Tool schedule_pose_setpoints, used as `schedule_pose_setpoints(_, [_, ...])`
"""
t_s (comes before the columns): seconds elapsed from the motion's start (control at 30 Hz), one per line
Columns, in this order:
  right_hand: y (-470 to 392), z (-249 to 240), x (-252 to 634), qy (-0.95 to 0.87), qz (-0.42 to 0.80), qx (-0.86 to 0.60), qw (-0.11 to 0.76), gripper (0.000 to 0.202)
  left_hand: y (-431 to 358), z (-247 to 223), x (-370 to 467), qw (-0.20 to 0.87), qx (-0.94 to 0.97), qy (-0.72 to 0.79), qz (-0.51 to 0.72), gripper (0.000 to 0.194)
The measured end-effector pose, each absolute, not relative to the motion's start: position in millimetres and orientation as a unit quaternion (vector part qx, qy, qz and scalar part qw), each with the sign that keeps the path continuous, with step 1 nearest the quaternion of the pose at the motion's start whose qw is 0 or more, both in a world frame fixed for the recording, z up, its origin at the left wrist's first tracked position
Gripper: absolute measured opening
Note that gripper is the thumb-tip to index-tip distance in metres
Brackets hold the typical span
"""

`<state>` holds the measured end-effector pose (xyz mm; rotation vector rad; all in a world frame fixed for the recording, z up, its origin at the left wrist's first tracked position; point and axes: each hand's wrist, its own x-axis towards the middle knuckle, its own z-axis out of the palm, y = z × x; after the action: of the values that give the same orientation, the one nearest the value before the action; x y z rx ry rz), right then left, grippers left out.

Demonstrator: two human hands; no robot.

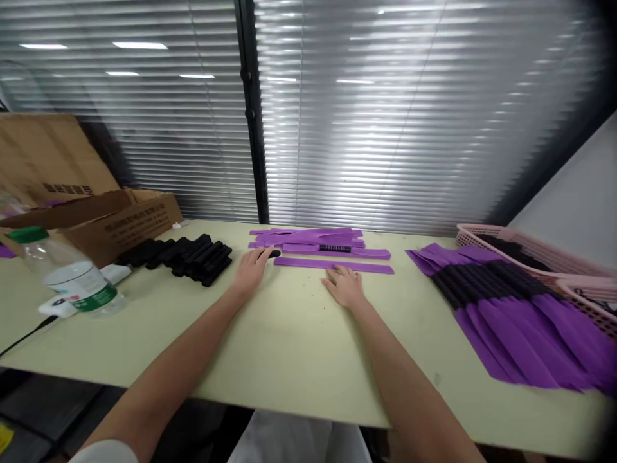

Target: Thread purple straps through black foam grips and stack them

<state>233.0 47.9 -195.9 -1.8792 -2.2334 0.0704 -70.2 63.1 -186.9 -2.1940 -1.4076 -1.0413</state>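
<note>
My left hand [249, 270] is closed around a small black grip [274, 253]; only its dark end shows past my fingers. A flat purple strip [308, 262] lies crosswise on the table just right of that hand. My right hand [346, 287] rests on the strip's near edge with fingers apart, holding nothing. Behind it lies a purple strip [366, 254] with a black ribbed grip [335, 248] around its middle. Farther back is a loose stack of purple strips [308, 236]. Left of my left hand sits a pile of black ribbed grips [193, 257].
At the right, several purple strips with black grips [511, 308] lie fanned out beside pink baskets [540, 247]. An open cardboard box [130, 225] and a tilted clear bottle [77, 276] with a green cap stand at the left. Window blinds [366, 116] rise behind the table.
</note>
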Motion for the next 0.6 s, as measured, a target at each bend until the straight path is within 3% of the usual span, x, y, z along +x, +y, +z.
schedule_pose_setpoints(0.3, [42, -194, 233, -0.755, 0.012, -0.641, 0.135, 0.061, 54, -196, -48, 0.077, -0.776, -0.431, -0.454, 0.039])
schedule_pose_setpoints(0.6, [23, -185, 237, -0.738, -0.012, -0.657, 0.155, 0.044, 52, -195, -53, -0.021, -0.635, -0.483, -0.603, 0.027])
